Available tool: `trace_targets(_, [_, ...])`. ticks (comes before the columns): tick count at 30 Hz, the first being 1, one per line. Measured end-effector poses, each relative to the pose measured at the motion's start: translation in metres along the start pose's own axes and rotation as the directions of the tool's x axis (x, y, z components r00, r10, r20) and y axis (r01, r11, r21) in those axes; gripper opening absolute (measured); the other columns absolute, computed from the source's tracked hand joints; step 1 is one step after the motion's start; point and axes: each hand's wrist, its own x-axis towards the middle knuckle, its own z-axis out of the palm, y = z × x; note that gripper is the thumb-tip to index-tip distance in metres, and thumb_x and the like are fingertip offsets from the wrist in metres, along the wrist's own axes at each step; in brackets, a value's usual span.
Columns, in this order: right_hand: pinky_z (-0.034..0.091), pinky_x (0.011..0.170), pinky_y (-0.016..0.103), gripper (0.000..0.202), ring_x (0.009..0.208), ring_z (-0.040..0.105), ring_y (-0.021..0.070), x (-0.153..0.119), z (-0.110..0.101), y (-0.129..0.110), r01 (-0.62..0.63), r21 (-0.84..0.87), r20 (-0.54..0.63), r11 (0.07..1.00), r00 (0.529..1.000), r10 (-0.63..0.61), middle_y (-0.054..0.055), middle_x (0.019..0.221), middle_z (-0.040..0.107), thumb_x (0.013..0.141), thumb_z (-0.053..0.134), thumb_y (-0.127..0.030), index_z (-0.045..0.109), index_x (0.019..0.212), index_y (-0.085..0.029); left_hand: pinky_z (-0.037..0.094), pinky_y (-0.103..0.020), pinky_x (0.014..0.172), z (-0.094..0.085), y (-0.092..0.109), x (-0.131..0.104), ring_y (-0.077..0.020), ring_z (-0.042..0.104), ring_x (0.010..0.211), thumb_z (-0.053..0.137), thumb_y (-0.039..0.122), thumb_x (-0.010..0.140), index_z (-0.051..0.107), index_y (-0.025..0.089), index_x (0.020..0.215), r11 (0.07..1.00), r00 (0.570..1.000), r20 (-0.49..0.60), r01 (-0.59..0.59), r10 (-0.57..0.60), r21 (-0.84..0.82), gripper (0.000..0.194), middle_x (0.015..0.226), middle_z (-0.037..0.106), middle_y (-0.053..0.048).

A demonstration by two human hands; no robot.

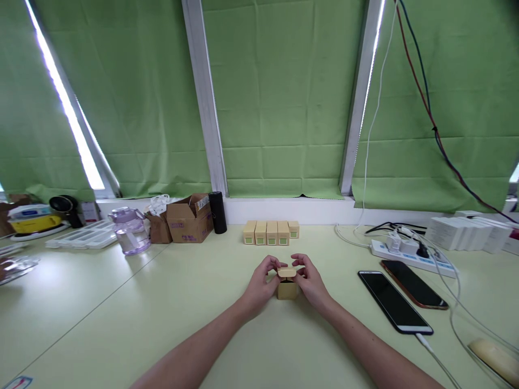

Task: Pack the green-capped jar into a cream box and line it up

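A small brown cardboard box [287, 292] stands on the table in front of me, its lid flap [287, 272] raised at the top with a dark gap beneath. My left hand [265, 280] grips the box's upper left side, thumb and fingers at the flap. On the opposite side, my right hand [308, 278] has its thumb at the upper right edge and its fingers curled above. What lies inside the box is hidden. Beyond my hands, several similar small boxes [266, 233] stand in a row, with greenish labels on their fronts.
To the right lie two phones [395, 301] [414, 283], a white power strip [413, 258] with plugs and cables, and several white boxes [458, 233]. On the left are a purple water jug [130, 231], an open carton [190, 219], a black cylinder [218, 212] and white trays [83, 234].
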Motion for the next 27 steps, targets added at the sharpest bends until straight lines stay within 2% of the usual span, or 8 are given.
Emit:
trace_targets(8, [0.051,0.075,0.036,0.038,0.079,0.059,0.0203,-0.002,-0.003,-0.008,0.049,0.005,0.007,0.999,0.999,-0.049,0.008,0.112,0.066,0.076,0.065,-0.031,0.068,0.113,-0.024,0.052,-0.038,0.095,-0.001,-0.001,0.0,-0.0283,0.065,0.119,0.07,0.032,0.092,0.056,0.022,0.099,1.0,1.0,-0.002,0.003,-0.003,0.003,0.019,0.12,0.072,-0.012])
trace_targets(12, [0.05,0.078,0.037,0.023,0.082,0.058,0.0214,-0.004,-0.008,-0.018,0.178,-0.022,-0.029,0.984,0.983,-0.179,0.007,0.109,0.068,0.086,0.061,-0.035,0.069,0.106,-0.025,0.052,-0.036,0.092,0.0,0.0,0.0,-0.0275,0.064,0.119,0.07,0.032,0.092,0.056,0.022,0.099,1.0,1.0,-0.006,0.016,-0.016,-0.013,0.019,0.123,0.072,-0.012])
trace_targets(16, [0.048,0.079,0.039,0.011,0.084,0.058,0.0236,-0.009,-0.014,-0.027,0.393,-0.16,0.031,0.905,0.919,-0.394,0.006,0.096,0.066,0.092,0.062,-0.032,0.069,0.099,-0.026,0.052,-0.037,0.092,0.001,0.002,-0.001,-0.0274,0.063,0.117,0.07,0.032,0.091,0.056,0.022,0.097,1.0,1.0,-0.006,0.01,-0.01,-0.011,0.019,0.12,0.073,-0.012])
trace_targets(21, [0.047,0.074,0.039,0.006,0.081,0.057,0.0233,-0.012,-0.013,-0.024,0.546,-0.255,0.127,0.798,0.837,-0.532,0.006,0.088,0.064,0.092,0.061,-0.021,0.064,0.095,-0.026,0.052,-0.04,0.096,-0.002,0.004,-0.001,-0.0282,0.063,0.118,0.068,0.032,0.092,0.057,0.022,0.101,0.999,1.0,-0.003,-0.015,0.015,0.029,0.017,0.121,0.073,-0.012])
trace_targets(24, [0.045,0.071,0.037,0.008,0.078,0.055,0.0223,-0.011,-0.012,-0.02,0.598,-0.296,0.129,0.745,0.798,-0.589,0.005,0.085,0.063,0.092,0.059,-0.017,0.061,0.094,-0.025,0.049,-0.045,0.103,-0.01,0.005,0.0,-0.0275,0.062,0.118,0.061,0.028,0.094,0.061,0.023,0.107,0.976,0.994,-0.026,-0.096,0.103,0.195,0.014,0.122,0.072,-0.011])
trace_targets(27, [0.044,0.069,0.036,0.012,0.078,0.056,0.0222,-0.01,-0.013,-0.018,0.626,-0.338,0.146,0.703,0.772,-0.618,0.004,0.084,0.063,0.09,0.059,-0.014,0.059,0.094,-0.025,0.047,-0.047,0.103,-0.021,0.009,0.001,-0.0279,0.061,0.115,0.054,0.025,0.097,0.065,0.023,0.111,0.843,0.943,-0.037,-0.278,0.331,0.46,0.018,0.116,0.07,-0.01])
